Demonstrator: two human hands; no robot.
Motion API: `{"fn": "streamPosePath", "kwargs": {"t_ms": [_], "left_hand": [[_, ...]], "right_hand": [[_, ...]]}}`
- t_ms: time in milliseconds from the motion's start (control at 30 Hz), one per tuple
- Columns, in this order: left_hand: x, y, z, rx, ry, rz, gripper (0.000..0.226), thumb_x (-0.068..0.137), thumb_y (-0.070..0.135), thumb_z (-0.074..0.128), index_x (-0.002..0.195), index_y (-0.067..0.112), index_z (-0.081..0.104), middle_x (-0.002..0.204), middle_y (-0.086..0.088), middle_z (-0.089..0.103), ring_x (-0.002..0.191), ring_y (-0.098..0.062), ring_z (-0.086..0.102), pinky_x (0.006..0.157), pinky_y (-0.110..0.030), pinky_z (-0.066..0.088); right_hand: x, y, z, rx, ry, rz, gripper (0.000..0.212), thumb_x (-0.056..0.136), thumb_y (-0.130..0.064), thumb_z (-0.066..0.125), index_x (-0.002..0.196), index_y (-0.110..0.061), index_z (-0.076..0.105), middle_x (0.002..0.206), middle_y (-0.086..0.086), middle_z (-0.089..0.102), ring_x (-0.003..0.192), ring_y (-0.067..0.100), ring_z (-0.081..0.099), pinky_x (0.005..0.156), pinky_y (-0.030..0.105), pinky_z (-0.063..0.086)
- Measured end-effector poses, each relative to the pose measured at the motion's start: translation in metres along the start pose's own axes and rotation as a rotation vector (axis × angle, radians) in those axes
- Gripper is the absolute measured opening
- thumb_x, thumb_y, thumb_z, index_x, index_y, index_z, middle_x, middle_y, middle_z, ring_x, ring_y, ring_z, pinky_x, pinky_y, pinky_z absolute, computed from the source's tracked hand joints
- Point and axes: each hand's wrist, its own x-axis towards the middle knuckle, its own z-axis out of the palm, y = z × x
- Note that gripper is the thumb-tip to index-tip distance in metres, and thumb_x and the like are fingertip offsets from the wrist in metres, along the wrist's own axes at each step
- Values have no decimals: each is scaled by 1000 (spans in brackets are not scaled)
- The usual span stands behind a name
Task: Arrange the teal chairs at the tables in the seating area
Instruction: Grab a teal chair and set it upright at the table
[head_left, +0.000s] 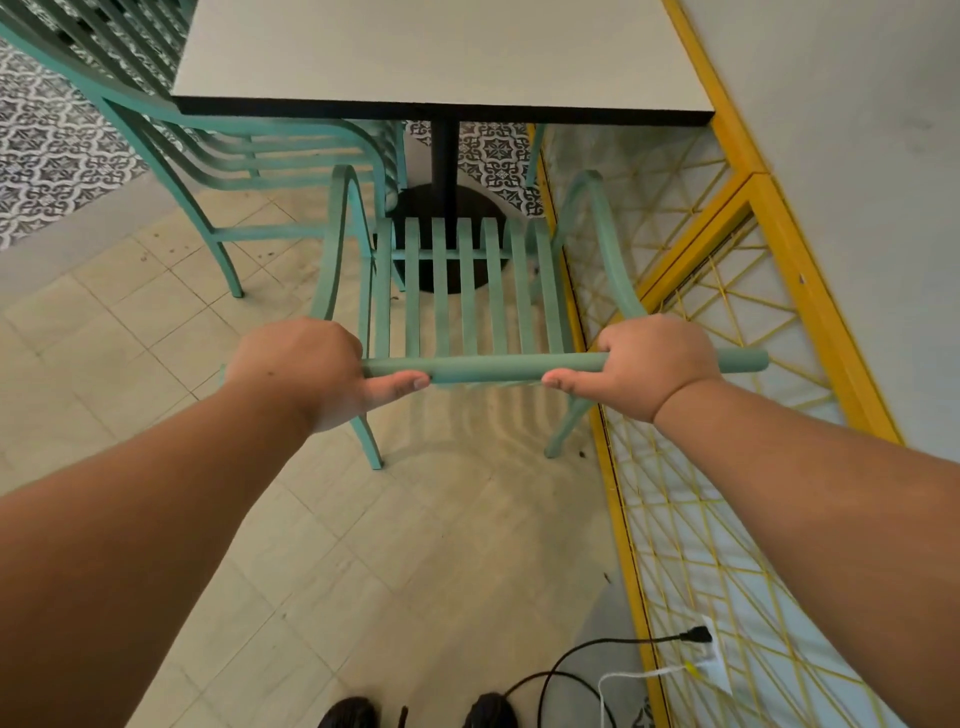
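A teal slatted armchair (467, 291) stands on the tiled floor, facing a white-topped table (441, 57) with a black edge and a black pedestal. The chair's front reaches the pedestal base, and its seat lies short of the table's near edge. My left hand (306, 369) grips the left part of the chair's top back rail. My right hand (649, 364) grips the right part of the same rail. A stack of teal chairs (208, 145) stands to the left of the table.
A yellow-framed string partition (691, 322) runs close along the chair's right side, with a grey wall behind it. A black cable (571, 670) and a white cable lie on the floor near my shoes at the bottom. Patterned tiles lie beyond the table.
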Motion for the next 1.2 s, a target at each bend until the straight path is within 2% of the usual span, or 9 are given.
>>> {"fn": "streamPosePath", "kwargs": {"t_ms": [200, 400, 533, 667, 767, 833, 933, 1067, 1200], "left_hand": [[22, -3, -2, 0, 56, 19, 103, 58, 108, 6, 65, 24, 65, 58, 4, 60, 60, -16, 66, 47, -30, 53], [30, -1, -6, 41, 58, 10, 103, 59, 108, 4, 64, 24, 64, 56, 5, 56, 53, -13, 54, 45, -29, 50], [30, 3, -15, 21, -17, 21, 106, 56, 108, 2, 67, 23, 66, 62, 3, 60, 59, -16, 58, 48, -31, 49], [34, 11, -31, -9, -152, -40, 106, 54, 110, 8, 79, 25, 66, 78, 2, 65, 82, -20, 59, 78, -39, 46], [37, 21, -22, -108, -73, 31, 87, 62, 105, 27, 85, 30, 65, 74, 4, 66, 71, -15, 63, 66, -36, 58], [40, 27, -19, -98, -60, 28, 86, 61, 105, 31, 80, 29, 66, 70, 3, 67, 65, -14, 64, 57, -34, 61], [54, 30, -25, -22, -41, 34, 89, 63, 105, 27, 73, 25, 67, 65, 3, 65, 57, -14, 60, 47, -29, 50], [64, 28, -28, 8, -36, 47, 90, 62, 105, 24, 71, 26, 66, 65, 3, 66, 57, -14, 63, 49, -29, 54], [72, 29, -29, -38, -47, 45, 90, 61, 105, 24, 72, 26, 66, 67, 2, 68, 63, -15, 68, 54, -31, 59]], "right_hand": [[22, 9, 0, 19, 25, 9, 105, 45, -107, -2, 68, -25, 59, 60, -5, 59, 54, 15, 58, 48, 27, 46], [32, 14, -1, 5, 13, 24, 105, 45, -107, -2, 67, -26, 60, 61, -5, 60, 55, 15, 58, 48, 28, 45], [35, 15, -7, 29, -66, -6, 103, 49, -107, 2, 73, -25, 59, 66, -4, 62, 59, 16, 59, 51, 30, 45], [40, 13, -26, -64, -206, -67, 113, 49, -110, 2, 83, -22, 65, 80, -1, 64, 78, 20, 57, 74, 39, 42], [42, 8, -22, 22, -186, -69, 114, 42, -111, 11, 91, -20, 61, 85, -2, 62, 80, 20, 58, 69, 36, 49], [45, 7, -19, 37, -184, -61, 109, 47, -110, 15, 78, -17, 64, 72, -1, 61, 68, 19, 62, 58, 33, 49], [57, 8, -21, 21, -175, -58, 104, 54, -109, 16, 67, -17, 64, 62, 0, 57, 60, 19, 62, 50, 31, 45], [68, 13, -23, -8, -164, -78, 104, 48, -108, 10, 64, -19, 61, 60, -2, 56, 57, 18, 61, 47, 29, 43], [75, 17, -23, 1, -150, -76, 102, 54, -108, 13, 65, -20, 62, 60, -2, 57, 57, 18, 62, 50, 32, 48]]}}
